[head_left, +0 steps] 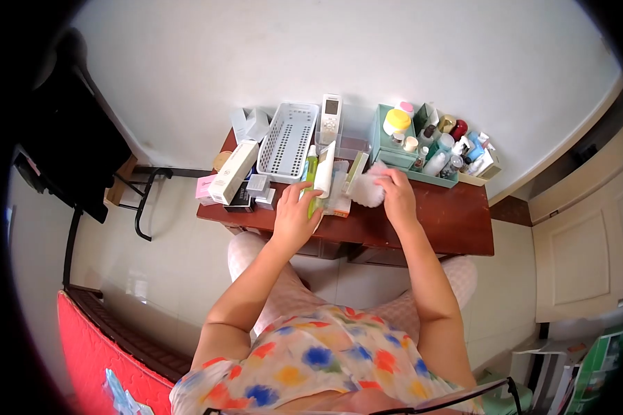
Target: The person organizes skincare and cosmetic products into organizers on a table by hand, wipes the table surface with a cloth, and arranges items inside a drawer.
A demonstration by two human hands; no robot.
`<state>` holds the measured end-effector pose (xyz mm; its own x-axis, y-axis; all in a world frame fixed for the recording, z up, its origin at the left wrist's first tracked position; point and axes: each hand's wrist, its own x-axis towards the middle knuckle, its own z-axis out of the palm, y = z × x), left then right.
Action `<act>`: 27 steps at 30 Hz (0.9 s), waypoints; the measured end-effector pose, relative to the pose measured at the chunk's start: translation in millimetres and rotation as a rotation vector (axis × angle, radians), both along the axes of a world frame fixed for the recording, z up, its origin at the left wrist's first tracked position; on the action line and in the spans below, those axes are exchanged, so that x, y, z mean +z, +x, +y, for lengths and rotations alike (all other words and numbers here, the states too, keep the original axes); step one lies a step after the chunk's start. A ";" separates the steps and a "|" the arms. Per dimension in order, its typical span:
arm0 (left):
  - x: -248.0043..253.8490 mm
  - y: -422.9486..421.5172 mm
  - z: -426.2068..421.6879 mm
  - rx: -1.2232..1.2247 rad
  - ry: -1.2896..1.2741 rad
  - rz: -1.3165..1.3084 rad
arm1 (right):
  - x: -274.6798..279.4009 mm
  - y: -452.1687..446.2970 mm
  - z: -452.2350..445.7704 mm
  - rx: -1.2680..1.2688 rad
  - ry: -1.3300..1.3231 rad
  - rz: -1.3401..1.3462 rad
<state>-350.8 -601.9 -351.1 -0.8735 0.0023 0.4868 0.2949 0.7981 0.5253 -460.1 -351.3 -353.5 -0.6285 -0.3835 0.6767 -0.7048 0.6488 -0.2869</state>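
My left hand [296, 220] is closed around the lower part of a slim green tube [311, 169] at the front of the table. A white tube [324, 169] lies right beside it, close to my fingertips. My right hand [399, 197] pinches a fluffy white cloth [369, 190]. The cloth hangs over the front of the table beside a narrow pale-green box [356, 167]. Partly covered by my left hand and the tubes, a clear flat package [338, 190] lies between the hands.
On the reddish-brown table [457, 225] stand a white perforated basket [289, 142], an upright remote control [331, 114], and a long white box [235, 171]. A green organizer [387, 155] holds several bottles and jars. A white wall is behind; a dark chair stands left.
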 end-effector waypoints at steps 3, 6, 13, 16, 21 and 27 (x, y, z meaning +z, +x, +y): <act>-11.0 -1.6 -5.4 0.038 -0.018 0.009 | -10.9 8.1 5.6 -0.082 0.067 0.014; -19.2 0.3 -6.4 0.072 -0.009 -0.006 | -7.1 10.7 -7.0 -0.059 0.005 -0.038; -26.6 -7.0 -3.2 0.154 -0.063 -0.147 | 18.2 -33.5 -103.6 -0.088 -0.027 -0.586; -23.4 -11.7 -1.6 0.195 -0.058 -0.200 | 23.3 -57.9 -136.4 -0.231 0.116 -0.697; -32.9 -24.3 -6.0 0.216 -0.019 -0.183 | 4.8 -95.4 -155.3 -0.298 0.182 -0.803; -31.7 -24.1 -10.6 0.169 0.163 -0.115 | -10.3 -113.0 -150.2 -0.219 0.013 -0.801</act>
<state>-374.9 -612.4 -382.9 -0.9044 -0.2191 0.3661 0.0952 0.7328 0.6737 -573.1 -501.5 -363.8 -0.9795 -0.2011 -0.0116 -0.1473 0.7546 -0.6395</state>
